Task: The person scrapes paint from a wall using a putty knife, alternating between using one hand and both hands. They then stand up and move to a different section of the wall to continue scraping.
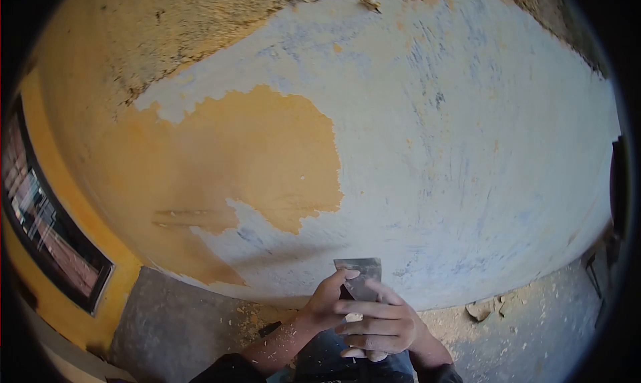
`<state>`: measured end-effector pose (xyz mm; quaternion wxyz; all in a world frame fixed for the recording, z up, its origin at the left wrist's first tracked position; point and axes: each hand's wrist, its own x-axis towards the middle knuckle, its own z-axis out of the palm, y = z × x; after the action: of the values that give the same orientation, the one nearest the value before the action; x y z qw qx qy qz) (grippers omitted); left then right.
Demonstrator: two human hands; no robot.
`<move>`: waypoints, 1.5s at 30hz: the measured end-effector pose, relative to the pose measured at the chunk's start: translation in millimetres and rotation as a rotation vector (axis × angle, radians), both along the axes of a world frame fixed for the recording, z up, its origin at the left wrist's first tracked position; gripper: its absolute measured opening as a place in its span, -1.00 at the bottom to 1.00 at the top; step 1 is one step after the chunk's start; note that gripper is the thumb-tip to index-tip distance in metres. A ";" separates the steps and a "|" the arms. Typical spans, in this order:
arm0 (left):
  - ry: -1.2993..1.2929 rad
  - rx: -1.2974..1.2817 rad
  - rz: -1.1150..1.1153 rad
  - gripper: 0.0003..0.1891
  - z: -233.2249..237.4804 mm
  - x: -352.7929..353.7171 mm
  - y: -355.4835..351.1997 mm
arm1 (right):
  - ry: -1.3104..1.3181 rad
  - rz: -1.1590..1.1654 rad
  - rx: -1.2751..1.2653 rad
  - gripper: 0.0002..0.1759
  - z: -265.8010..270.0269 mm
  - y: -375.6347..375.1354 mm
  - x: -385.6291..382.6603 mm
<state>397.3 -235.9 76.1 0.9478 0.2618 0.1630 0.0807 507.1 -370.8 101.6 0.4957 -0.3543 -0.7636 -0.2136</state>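
Note:
A scraper with a flat, wide metal blade (pixel 364 271) is held up in front of the wall at the bottom centre. My left hand (pixel 327 299) is wrapped round its lower part, with the thumb on the blade. Beside it, my right hand (pixel 384 323) lies across the handle area, its fingers partly bent and slightly blurred; whether it grips the tool is unclear. The wall (pixel 467 149) shows pale, scraped plaster, with a large patch of yellow paint (pixel 267 149) left of centre.
Rough, crumbly plaster (pixel 193 29) runs along the wall's top. At the left is a dark-framed window (pixel 60 229) in a yellow surround. Paint flakes (pixel 479 311) lie on the grey floor (pixel 180 316) at the wall's foot. Dark objects stand at the right edge.

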 end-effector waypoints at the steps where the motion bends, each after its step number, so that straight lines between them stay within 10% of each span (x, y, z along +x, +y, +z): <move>1: -0.108 -0.132 -0.066 -0.63 1.9 -0.1 0.6 | 0.055 0.291 -0.045 -0.71 3.1 8.7 3.1; 4: -0.099 0.504 0.071 -0.52 17.8 -16.1 -2.4 | 0.411 0.672 0.149 -0.72 3.9 31.9 19.2; 6: -0.079 1.371 0.556 -0.50 8.8 -20.4 -10.2 | 0.943 0.445 0.287 -0.32 10.8 33.6 17.9; 10: -0.070 2.522 0.827 -0.21 89.1 15.1 -27.6 | 0.824 0.701 0.264 -0.36 42.6 42.3 30.1; 12: -0.097 2.581 0.708 -0.16 97.1 47.3 -13.3 | 0.897 0.609 0.329 -0.48 49.2 40.7 30.6; 18: -0.746 2.466 1.070 -0.82 144.0 102.1 3.8 | 0.744 0.830 0.385 -0.52 93.1 32.2 55.2; 33: -0.841 2.483 1.288 -0.77 179.8 123.0 44.4 | 0.605 1.025 0.421 -0.50 132.2 79.8 68.5; 45: -0.926 2.448 1.185 -0.76 182.6 117.9 41.4 | 0.453 0.763 0.412 -0.53 138.1 69.6 49.7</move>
<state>515.2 -194.5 258.7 -0.0753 0.7429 -0.2422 0.6194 556.8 -301.2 239.7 0.7521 0.0185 -0.6538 -0.0808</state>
